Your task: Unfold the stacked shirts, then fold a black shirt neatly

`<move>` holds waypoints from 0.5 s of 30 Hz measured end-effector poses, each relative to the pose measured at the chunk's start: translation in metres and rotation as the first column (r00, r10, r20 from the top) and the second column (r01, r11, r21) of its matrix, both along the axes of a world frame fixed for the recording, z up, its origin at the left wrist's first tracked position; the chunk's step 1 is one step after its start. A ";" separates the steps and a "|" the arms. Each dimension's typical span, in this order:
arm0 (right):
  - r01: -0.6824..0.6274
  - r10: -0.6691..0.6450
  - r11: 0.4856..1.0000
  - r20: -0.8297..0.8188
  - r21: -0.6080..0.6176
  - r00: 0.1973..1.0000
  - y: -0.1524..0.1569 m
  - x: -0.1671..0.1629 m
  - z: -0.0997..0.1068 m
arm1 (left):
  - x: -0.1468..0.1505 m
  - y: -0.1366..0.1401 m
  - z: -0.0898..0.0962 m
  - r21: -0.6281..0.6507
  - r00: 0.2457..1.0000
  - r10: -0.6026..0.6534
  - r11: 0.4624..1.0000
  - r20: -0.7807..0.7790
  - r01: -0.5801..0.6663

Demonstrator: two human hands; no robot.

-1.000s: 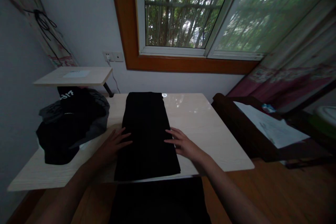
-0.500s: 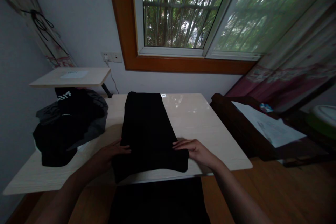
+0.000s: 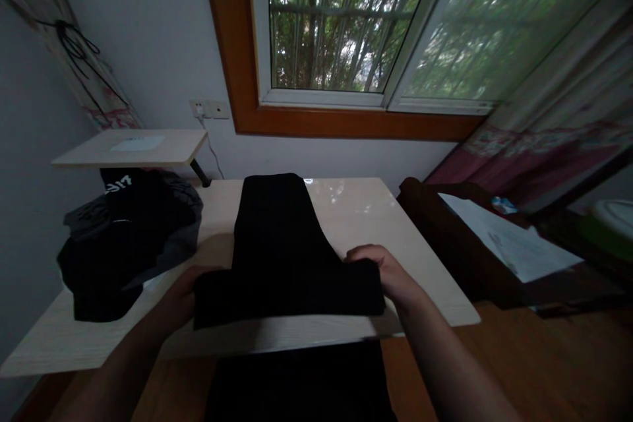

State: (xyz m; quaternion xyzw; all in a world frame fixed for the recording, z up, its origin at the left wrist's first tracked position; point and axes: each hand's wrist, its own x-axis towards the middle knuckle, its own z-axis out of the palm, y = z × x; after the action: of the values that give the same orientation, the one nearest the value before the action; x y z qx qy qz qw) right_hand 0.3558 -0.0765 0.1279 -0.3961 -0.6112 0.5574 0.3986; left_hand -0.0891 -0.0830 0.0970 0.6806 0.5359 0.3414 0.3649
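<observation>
Black folded cloth garment [image 3: 281, 257]: likely soft, light. Left hand [image 3: 185, 289] and right hand [image 3: 384, 271] grip its near corners, suitably, by the front edge of the pale wood-grain counter [image 3: 390, 224].

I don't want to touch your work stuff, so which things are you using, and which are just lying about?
In use:
black cloth
left hand
right hand
table

Lying about:
clothes pile
small paper on shelf
big paper

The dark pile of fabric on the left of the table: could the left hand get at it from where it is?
Likely yes: the left hand is near the dark pile, and nothing upright seems to block the way across the table, though it may first have to leave the black cloth.
</observation>
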 end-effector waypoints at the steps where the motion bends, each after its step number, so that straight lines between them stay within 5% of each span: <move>1: 0.083 -0.084 0.996 -0.029 -0.016 0.996 0.011 -0.006 -0.001 | 0.008 0.011 0.002 -0.035 0.996 0.070 0.997 0.059 -0.068; 6: 0.328 -0.326 0.943 -0.054 0.049 0.944 0.076 -0.031 -0.018 | 0.044 0.070 0.006 -0.112 0.961 0.159 0.984 0.227 -0.136; 11: 0.372 -0.366 0.927 0.104 -0.051 0.925 0.107 -0.027 -0.074 | 0.041 0.102 -0.041 -0.202 0.928 0.258 0.957 0.269 -0.208; 15: 0.365 -0.359 0.931 0.167 -0.001 0.918 0.098 -0.016 -0.113 | 0.030 0.094 -0.068 -0.112 0.960 0.240 0.968 0.145 -0.225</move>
State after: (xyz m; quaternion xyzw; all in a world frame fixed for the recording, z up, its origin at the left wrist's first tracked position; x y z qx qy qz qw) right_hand 0.3401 0.0213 0.0153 -0.5532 -0.5491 0.4494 0.4364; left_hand -0.0593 0.0114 0.0294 0.5656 0.5972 0.4091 0.3952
